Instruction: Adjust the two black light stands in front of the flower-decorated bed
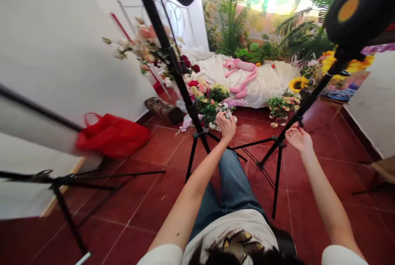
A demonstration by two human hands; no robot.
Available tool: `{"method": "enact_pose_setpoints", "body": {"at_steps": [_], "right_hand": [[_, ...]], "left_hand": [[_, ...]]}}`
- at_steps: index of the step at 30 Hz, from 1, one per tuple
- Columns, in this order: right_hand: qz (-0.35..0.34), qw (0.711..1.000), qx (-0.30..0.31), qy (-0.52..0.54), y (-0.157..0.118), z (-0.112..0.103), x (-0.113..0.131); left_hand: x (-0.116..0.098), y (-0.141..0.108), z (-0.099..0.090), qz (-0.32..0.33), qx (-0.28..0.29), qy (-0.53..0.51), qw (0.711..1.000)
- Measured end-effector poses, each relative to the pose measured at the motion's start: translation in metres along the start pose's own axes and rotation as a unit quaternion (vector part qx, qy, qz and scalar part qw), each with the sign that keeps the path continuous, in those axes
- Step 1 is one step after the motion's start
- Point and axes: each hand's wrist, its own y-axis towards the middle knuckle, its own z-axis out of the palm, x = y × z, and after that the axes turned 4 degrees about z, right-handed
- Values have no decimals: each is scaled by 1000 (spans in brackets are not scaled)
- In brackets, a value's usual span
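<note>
My left hand (226,126) is raised in front of the flowers, with its fingers loosely bent and nothing visible in them. Behind its fingertips show white blossoms (222,110). My right hand (299,138) is held palm up, its fingers half curled and apart. Its fingertips overlap a dark knob on the right light stand (287,127); whether they touch it I cannot tell. The left light stand (191,108) rises just left of my left hand. Both stands are black tripods carrying large dark heads.
Behind the stands, a pink plush toy (245,67) lies on a white cloth (268,79). A sunflower (298,84) and potted flowers (282,106) stand at right. A red bag (114,135) lies at left, near another tripod (58,182). Tripod legs spread over the red tiles (148,203).
</note>
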Motion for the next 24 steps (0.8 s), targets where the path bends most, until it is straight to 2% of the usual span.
{"method": "enact_pose_setpoints", "body": {"at_steps": [2, 4, 7, 9, 11, 13, 17, 20, 24], "right_hand": [[-9, 997, -1, 83, -6, 3, 4], [-22, 988, 6, 150, -9, 6, 8], [-15, 980, 18, 200, -11, 10, 16], [17, 978, 13, 210, -9, 13, 20], [52, 977, -7, 208, -5, 15, 22], [71, 975, -26, 207, 0, 17, 23], [77, 975, -34, 206, 4, 13, 21], [101, 975, -13, 199, 4, 5, 22], [113, 976, 17, 183, 6, -3, 23]], "left_hand": [[-29, -10, 35, 22, 72, -72, 995], [-69, -18, 72, 47, 153, -162, 974], [-139, -30, 124, 44, 267, -307, 912], [-179, -38, 150, 14, 306, -366, 879], [-206, -45, 168, -6, 342, -371, 863], [-216, -48, 178, 2, 370, -356, 858], [-205, -47, 184, 48, 386, -399, 831], [-197, -48, 185, 33, 388, -431, 814], [-201, -52, 184, 9, 373, -438, 818]]}}
